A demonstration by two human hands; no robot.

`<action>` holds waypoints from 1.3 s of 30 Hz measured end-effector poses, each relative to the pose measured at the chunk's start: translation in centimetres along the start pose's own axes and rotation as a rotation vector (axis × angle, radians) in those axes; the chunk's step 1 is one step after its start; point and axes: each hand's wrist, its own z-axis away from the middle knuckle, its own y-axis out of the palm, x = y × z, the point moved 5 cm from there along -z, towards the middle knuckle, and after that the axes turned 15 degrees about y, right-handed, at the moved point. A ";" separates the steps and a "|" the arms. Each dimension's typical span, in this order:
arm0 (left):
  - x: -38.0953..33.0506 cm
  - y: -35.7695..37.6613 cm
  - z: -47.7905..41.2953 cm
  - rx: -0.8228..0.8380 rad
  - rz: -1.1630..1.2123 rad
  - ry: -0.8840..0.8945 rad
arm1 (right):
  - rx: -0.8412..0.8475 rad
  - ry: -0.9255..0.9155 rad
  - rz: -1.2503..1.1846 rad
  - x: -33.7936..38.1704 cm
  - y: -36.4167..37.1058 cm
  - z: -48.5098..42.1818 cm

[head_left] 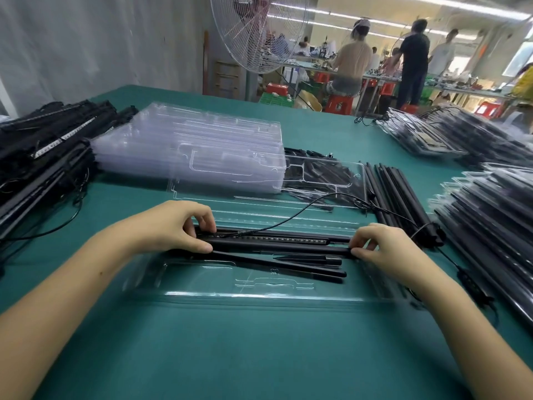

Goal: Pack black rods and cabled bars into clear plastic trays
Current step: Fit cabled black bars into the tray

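A clear plastic tray (259, 295) lies open on the green table in front of me. Across its far half lies a black cabled bar (277, 241) with a thin cable (311, 206) arcing off to the right. My left hand (178, 226) grips the bar's left end, thumb under and fingers over. My right hand (383, 243) pinches its right end. Two or three thinner black rods (288, 265) sit in the tray just below the bar, one of them slanted.
A tall stack of clear trays (196, 148) stands behind. Loose black rods (395, 192) lie at right, cabled bars (43, 151) are piled at left, and packed trays (490, 203) are stacked along the right edge. A fan (253, 33) and people are beyond the table.
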 end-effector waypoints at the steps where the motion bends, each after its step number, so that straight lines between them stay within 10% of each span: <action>1: 0.0 0.0 0.0 0.008 -0.009 0.001 | -0.006 0.005 -0.007 0.1 0.1 0.0; 39: -0.6 1.3 -0.7 0.015 -0.066 0.038 | 0.090 0.073 0.060 1.1 1.3 0.6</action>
